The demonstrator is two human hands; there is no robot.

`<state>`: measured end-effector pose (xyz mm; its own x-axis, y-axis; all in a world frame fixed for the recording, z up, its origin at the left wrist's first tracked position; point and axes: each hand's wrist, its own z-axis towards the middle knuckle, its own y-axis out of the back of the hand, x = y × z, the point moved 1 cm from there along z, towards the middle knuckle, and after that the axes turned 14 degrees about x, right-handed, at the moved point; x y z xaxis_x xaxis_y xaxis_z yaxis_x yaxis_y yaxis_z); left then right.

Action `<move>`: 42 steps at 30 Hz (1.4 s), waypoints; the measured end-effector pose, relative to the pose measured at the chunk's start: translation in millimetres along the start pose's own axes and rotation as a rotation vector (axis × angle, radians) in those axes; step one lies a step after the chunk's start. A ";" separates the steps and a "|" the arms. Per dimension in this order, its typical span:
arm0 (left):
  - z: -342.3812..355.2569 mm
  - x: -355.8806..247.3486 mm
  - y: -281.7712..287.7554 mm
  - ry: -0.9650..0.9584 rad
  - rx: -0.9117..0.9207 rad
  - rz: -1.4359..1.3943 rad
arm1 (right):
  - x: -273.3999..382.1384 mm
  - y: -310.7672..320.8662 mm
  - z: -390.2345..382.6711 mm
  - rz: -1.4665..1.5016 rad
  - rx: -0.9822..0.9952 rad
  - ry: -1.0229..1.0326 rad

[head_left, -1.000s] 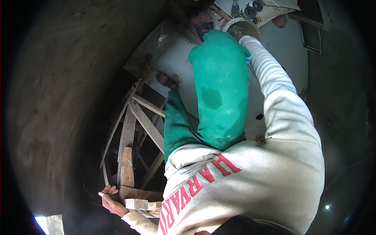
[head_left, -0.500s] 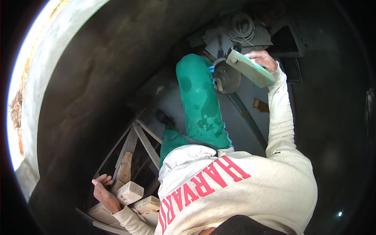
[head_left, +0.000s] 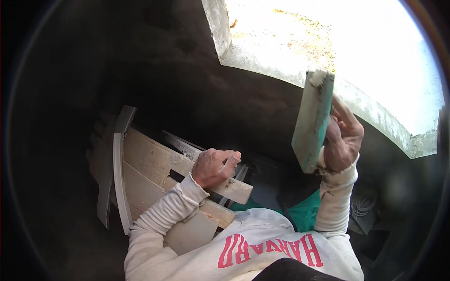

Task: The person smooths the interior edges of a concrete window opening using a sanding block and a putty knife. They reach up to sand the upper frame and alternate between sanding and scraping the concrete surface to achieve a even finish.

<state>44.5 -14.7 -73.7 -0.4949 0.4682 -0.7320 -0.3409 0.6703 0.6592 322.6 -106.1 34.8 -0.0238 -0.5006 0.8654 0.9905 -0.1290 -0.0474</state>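
Observation:
My right hand holds a flat, pale green hand float upright, with a lump of grey paste at its top end, in front of the concrete edge of the opening. My left hand, fingers curled and thumb raised, rests at a pale wooden plank; whatever is under its fingers is hidden. Below both hands are my cream sweatshirt with red lettering and my green trousers.
A bright opening with a thick concrete sill spans the top right, above a dark wall. Boards and narrow pale strips lie at the lower left. A coil of white cable sits low at the right.
My right hand has come up from the bucket with the float to the opening's edge. My left hand has moved up along the woodwork. The view has swung toward the opening.

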 end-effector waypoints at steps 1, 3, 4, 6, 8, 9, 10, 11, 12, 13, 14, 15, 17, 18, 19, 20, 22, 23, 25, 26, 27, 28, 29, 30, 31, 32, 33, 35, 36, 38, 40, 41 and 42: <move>3.0 -4.2 3.4 -0.032 -0.037 -0.023 | -3.9 -7.4 27.4 -0.062 0.016 0.042; 7.7 -4.1 2.9 -0.054 -0.066 -0.044 | -17.5 -32.7 69.6 -0.149 0.025 0.052; 12.2 -4.5 6.4 -0.018 -0.028 -0.052 | -29.6 -37.8 86.7 -0.176 0.029 0.010; 18.8 -10.0 13.7 0.023 0.029 -0.040 | -58.5 -47.8 111.8 -0.189 0.019 -0.063; 24.2 -9.2 15.4 0.041 0.046 -0.047 | -74.9 -63.8 128.0 -0.215 -0.006 -0.066; 25.3 -8.5 14.6 0.052 0.058 -0.054 | -81.2 -69.1 133.8 -0.236 -0.012 -0.109; 26.2 -8.9 15.2 0.055 0.059 -0.058 | -83.7 -74.3 139.4 -0.270 -0.027 -0.110; 26.8 -9.3 16.1 0.051 0.057 -0.046 | -85.7 -78.5 144.5 -0.305 -0.040 -0.112; 27.1 -9.6 17.0 0.048 0.055 -0.034 | -88.3 -80.8 150.2 -0.305 -0.036 -0.117; 27.4 -9.8 16.9 0.051 0.055 -0.041 | -91.9 -82.2 155.3 -0.301 -0.060 -0.138; 27.5 -10.4 16.9 0.040 0.055 -0.033 | -94.7 -84.1 160.7 -0.298 -0.083 -0.159; 27.4 -10.5 17.5 0.030 0.055 -0.025 | -96.7 -86.3 166.5 -0.299 -0.077 -0.166; 28.1 -11.6 17.2 0.021 0.054 -0.039 | -91.5 -85.6 179.9 -0.330 -0.134 -0.189; 27.6 -13.1 16.8 0.010 0.052 -0.045 | -87.0 -82.4 191.4 -0.375 -0.147 -0.271; 28.7 -14.0 16.3 0.008 0.060 -0.050 | -91.6 -73.8 201.3 -0.361 -0.155 -0.303; 29.7 -13.4 17.3 0.006 0.056 -0.059 | -94.4 -68.3 210.2 -0.311 -0.164 -0.331; 30.9 -12.7 19.2 0.006 0.054 -0.074 | -92.4 -55.3 215.9 -0.276 -0.175 -0.322; 30.6 -13.2 21.0 0.016 0.054 -0.071 | -82.5 -56.1 209.6 -0.163 -0.250 -0.294; 29.9 -12.7 22.1 0.026 0.057 -0.074 | -87.7 -46.5 200.7 -0.093 -0.234 -0.194; 29.2 -12.6 22.4 0.025 0.046 -0.069 | -88.7 -47.0 195.6 -0.095 -0.232 -0.199; 28.5 -13.1 22.4 0.024 0.034 -0.063 | -88.0 -48.9 188.6 -0.142 -0.233 -0.157; 29.7 -13.9 22.5 0.022 0.036 -0.063 | -86.1 -49.4 185.5 -0.189 -0.238 -0.111; 30.4 -14.8 22.7 0.025 0.034 -0.073 | -89.5 -47.5 186.9 -0.189 -0.239 -0.111; 30.9 -15.7 23.0 0.029 0.032 -0.082 | -94.1 -45.5 189.9 -0.331 -0.236 -0.017; 30.9 -15.7 23.7 0.029 0.035 -0.080 | -90.5 -48.8 193.4 -0.473 -0.236 0.076; 31.0 -15.7 23.9 0.035 0.047 -0.089 | -86.5 -52.2 197.4 -0.573 -0.244 0.122; 31.1 -15.6 24.2 0.041 0.059 -0.099 | -80.9 -54.2 199.3 -0.572 -0.248 0.122; 31.5 -12.7 22.3 0.031 0.046 -0.094 | -53.6 -69.6 202.0 -0.465 -0.206 -0.062; 32.4 -13.0 21.6 0.014 0.034 -0.092 | -50.5 -70.9 202.0 -0.523 -0.256 0.066; 30.6 -14.3 24.2 0.036 0.050 -0.097 | -55.8 -57.0 206.6 -0.512 -0.207 0.063; 29.8 -13.6 24.3 0.054 0.067 -0.103 | -51.4 -53.5 208.2 -0.518 -0.168 -0.041; 29.9 -12.0 23.1 0.048 0.051 -0.106 | -50.6 -53.9 207.1 -0.519 -0.169 -0.041; 29.8 -11.4 22.3 0.041 0.035 -0.108 | -49.6 -53.9 206.2 -0.507 -0.183 -0.008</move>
<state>66.4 12.1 -55.8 -0.4895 0.3683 -0.7904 -0.3663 0.7357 0.5697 298.3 102.2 97.2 -0.4910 -0.3301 0.8062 0.8151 -0.5005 0.2916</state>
